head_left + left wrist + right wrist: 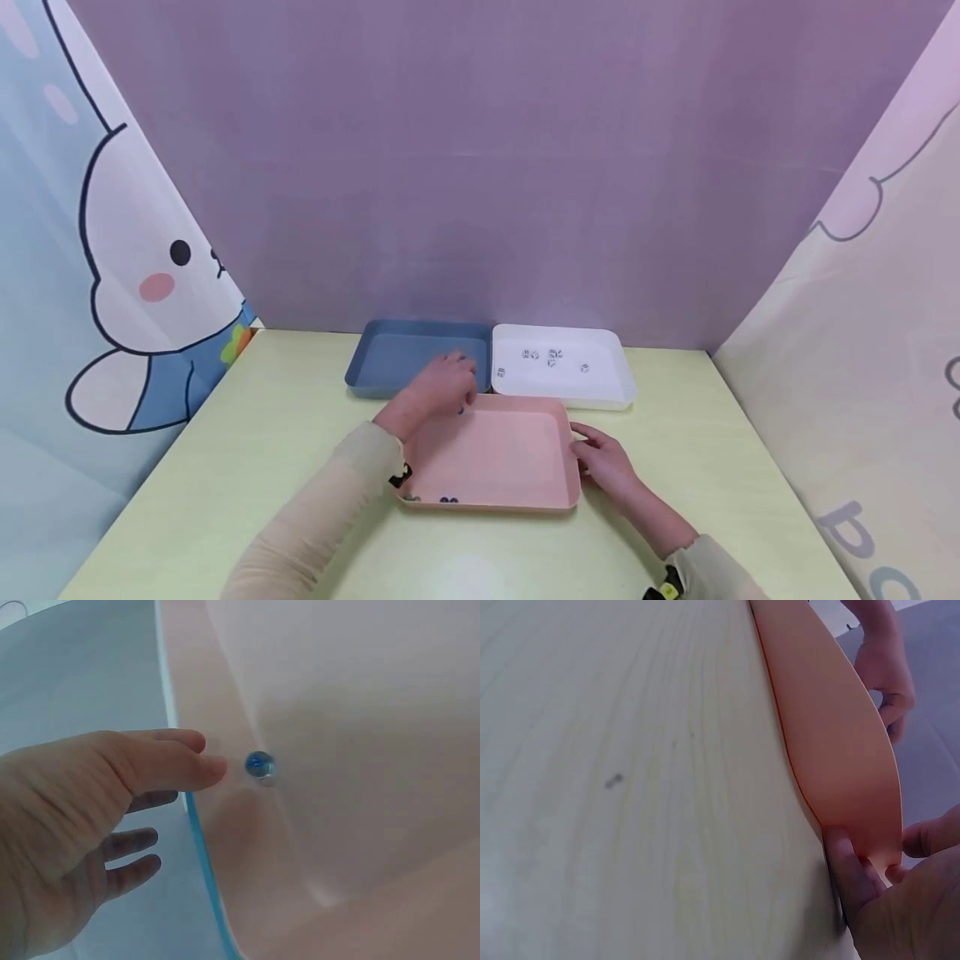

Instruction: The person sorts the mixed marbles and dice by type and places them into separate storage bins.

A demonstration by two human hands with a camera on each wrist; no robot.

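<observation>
A pink tray (510, 454) lies on the table. My left hand (442, 385) is over its far left edge, the thumb beside a blue glass marble (259, 764). That marble rests against the tray's wall, a small gap from the thumb tip, and no object shows between the fingers. Along the near side of the tray lie a few more marbles (448, 500), partly hidden by the rim. My right hand (606, 462) grips the tray's right wall, with fingers on the outside and the thumb at the rim (901, 840).
Behind the pink tray stand a blue-grey tray (420, 333) on the left and a white tray (555, 387) on the right. Several small dice (552, 355) are scattered in the white one. A purple cloth wall (480, 167) rises behind the table (300, 400).
</observation>
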